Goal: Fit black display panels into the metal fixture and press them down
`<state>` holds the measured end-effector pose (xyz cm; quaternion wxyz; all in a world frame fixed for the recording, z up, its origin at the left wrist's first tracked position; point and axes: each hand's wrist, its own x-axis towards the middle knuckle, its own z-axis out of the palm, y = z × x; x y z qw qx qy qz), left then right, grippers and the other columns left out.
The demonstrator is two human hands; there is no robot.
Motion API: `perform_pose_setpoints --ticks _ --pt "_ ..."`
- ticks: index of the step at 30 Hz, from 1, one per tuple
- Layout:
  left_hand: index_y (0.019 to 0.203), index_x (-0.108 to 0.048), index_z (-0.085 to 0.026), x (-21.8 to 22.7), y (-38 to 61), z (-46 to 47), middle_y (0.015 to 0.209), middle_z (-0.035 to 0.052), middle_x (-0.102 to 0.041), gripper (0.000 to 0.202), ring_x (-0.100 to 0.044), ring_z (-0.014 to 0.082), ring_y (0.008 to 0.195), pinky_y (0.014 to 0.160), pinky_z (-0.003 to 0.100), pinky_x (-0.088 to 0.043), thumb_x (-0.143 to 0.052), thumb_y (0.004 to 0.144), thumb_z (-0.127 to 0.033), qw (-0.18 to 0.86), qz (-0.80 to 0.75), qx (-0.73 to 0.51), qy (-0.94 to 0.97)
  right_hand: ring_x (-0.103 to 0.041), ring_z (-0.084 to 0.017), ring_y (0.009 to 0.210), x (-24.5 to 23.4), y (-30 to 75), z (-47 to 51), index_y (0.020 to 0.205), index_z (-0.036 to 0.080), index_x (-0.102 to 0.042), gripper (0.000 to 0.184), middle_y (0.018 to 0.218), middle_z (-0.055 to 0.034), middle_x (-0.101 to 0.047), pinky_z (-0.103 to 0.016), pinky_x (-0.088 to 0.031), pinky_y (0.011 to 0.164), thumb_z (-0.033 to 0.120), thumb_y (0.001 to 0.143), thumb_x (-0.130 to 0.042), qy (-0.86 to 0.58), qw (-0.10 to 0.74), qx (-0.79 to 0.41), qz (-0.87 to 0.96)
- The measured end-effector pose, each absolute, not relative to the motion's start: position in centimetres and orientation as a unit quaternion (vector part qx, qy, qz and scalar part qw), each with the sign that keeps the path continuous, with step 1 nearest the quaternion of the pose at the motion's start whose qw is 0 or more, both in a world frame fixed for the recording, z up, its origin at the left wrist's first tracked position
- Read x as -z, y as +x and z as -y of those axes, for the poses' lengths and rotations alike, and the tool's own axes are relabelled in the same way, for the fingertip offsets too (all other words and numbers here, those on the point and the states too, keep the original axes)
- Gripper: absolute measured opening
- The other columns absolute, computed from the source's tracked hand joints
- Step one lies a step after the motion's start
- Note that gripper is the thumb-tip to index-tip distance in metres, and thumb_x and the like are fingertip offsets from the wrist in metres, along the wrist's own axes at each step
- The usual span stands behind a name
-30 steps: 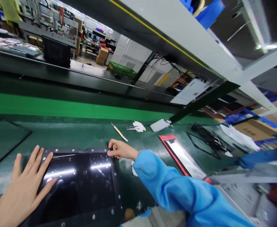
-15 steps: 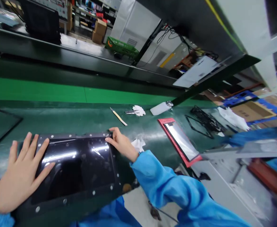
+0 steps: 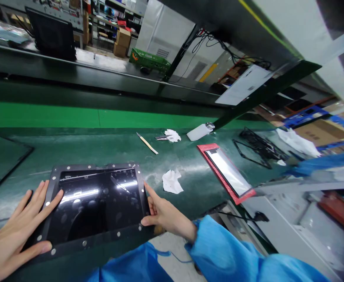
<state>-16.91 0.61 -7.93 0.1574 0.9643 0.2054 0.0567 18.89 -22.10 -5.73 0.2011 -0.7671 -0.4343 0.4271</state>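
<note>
A black-framed screen panel [image 3: 101,207] lies in front of me, glossy side up, with several round silver dots along its border. On its left edge rests my left hand [image 3: 22,231], fingers stretched and apart, with the index finger and thumb over the border. My right hand [image 3: 163,211] grips the right edge, thumb at the lower right corner and fingers curled by the side; its fingertips are partly hidden. A crumpled white wipe [image 3: 172,181] lies to the right of the panel. Farther back is a thin knife-like tool [image 3: 147,143] with a pale handle.
Tweezers [image 3: 162,137] lie against another crumpled wipe [image 3: 172,135] beside a white bottle [image 3: 200,131] on its side. To the right are a screen on a red sheet [image 3: 203,148] and black frames [image 3: 256,149]. A thin black frame [image 3: 10,168] lies at left; a shelf edge runs behind.
My right hand has moved from the panel's upper right corner down to its right edge. My left hand has shifted down and outward, uncovering more border. The near wipe is now fully visible.
</note>
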Motion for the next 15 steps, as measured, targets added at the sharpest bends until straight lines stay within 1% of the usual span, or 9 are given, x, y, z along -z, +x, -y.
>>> perform_pose_setpoints --ticks 2,4,7,9,11,12,13,15 --pt "0.152 -0.012 -0.024 8.2 -16.8 -0.4 0.158 0.0109 -0.004 0.077 -0.008 0.0426 0.142 0.108 0.066 -0.027 -0.052 0.09 -0.045 0.167 -0.215 -0.017 0.962 -0.051 -0.017 0.059 5.8 18.9 21.7 0.154 0.025 -0.005 0.115 0.067 0.009 -0.049 -0.025 -0.034 0.055 0.018 0.068 -0.081 -0.783 0.18 -0.398 0.442" --pt "0.152 -0.01 -0.024 8.1 -16.5 -0.2 0.158 0.0111 -0.003 0.074 -0.006 0.041 0.143 0.11 0.065 -0.024 -0.049 0.092 -0.044 0.158 -0.217 -0.023 0.963 -0.052 -0.018 0.061 6.0 18.7 22.0 0.154 0.024 -0.009 0.108 0.068 0.0078 -0.049 -0.025 -0.035 0.056 0.023 0.072 -0.078 -0.789 0.183 -0.372 0.453" --pt "0.152 -0.012 -0.023 7.6 -15.9 0.0 0.159 0.012 -0.004 0.074 -0.004 0.039 0.144 0.113 0.064 -0.017 -0.048 0.092 -0.05 0.126 -0.205 -0.046 0.969 -0.053 -0.019 0.063 6.6 17.6 23.1 0.152 0.021 -0.019 0.086 0.071 0.005 -0.048 -0.026 -0.038 0.056 0.038 0.082 -0.066 -0.788 0.221 -0.337 0.464" --pt "0.151 -0.016 -0.023 7.3 -15.7 0.0 0.158 0.0128 -0.004 0.07 -0.003 0.0374 0.144 0.114 0.064 -0.014 -0.045 0.094 -0.05 0.116 -0.207 -0.057 0.97 -0.051 -0.018 0.061 7.3 16.3 23.8 0.15 0.019 -0.028 0.07 0.072 0.0031 -0.047 -0.028 -0.039 0.057 0.048 0.091 -0.052 -0.806 0.257 -0.27 0.459" --pt "0.15 -0.02 -0.024 7.3 -16.1 0.0 0.158 0.0115 -0.01 0.054 -0.007 0.0315 0.145 0.115 0.059 -0.017 -0.034 0.1 -0.037 0.128 -0.22 -0.077 0.964 -0.05 -0.018 0.06 8.2 14.4 24.5 0.147 0.018 -0.033 0.064 0.074 0.0014 -0.047 -0.029 -0.041 0.06 0.054 0.095 -0.042 -0.825 0.313 -0.182 0.433" --pt "0.15 -0.022 -0.025 7.3 -16.4 0.1 0.157 0.0107 -0.017 0.05 -0.01 0.0285 0.146 0.116 0.057 -0.018 -0.031 0.101 -0.031 0.133 -0.232 -0.1 0.959 -0.051 -0.019 0.062 8.6 13.3 24.9 0.146 0.017 -0.035 0.063 0.076 -0.0001 -0.049 -0.03 -0.042 0.062 0.055 0.096 -0.04 -0.829 0.349 -0.138 0.415" --pt "0.148 -0.027 -0.024 7.3 -16.9 0.4 0.155 0.0098 -0.025 0.047 -0.015 0.0262 0.145 0.116 0.056 -0.018 -0.03 0.101 -0.025 0.131 -0.236 -0.13 0.954 -0.052 -0.02 0.067 9.1 12.2 25.4 0.144 0.016 -0.038 0.062 0.08 -0.0023 -0.051 -0.031 -0.043 0.064 0.055 0.096 -0.041 -0.828 0.386 -0.091 0.396" --pt "0.138 -0.044 -0.023 7.1 -18.0 1.3 0.144 0.0079 -0.044 0.042 -0.025 0.0239 0.143 0.117 0.057 -0.016 -0.032 0.098 -0.016 0.115 -0.22 -0.19 0.95 -0.053 -0.023 0.077 10.3 9.8 26.7 0.139 0.015 -0.044 0.058 0.092 -0.0081 -0.055 -0.034 -0.044 0.072 0.053 0.096 -0.046 -0.82 0.446 0.014 0.358"
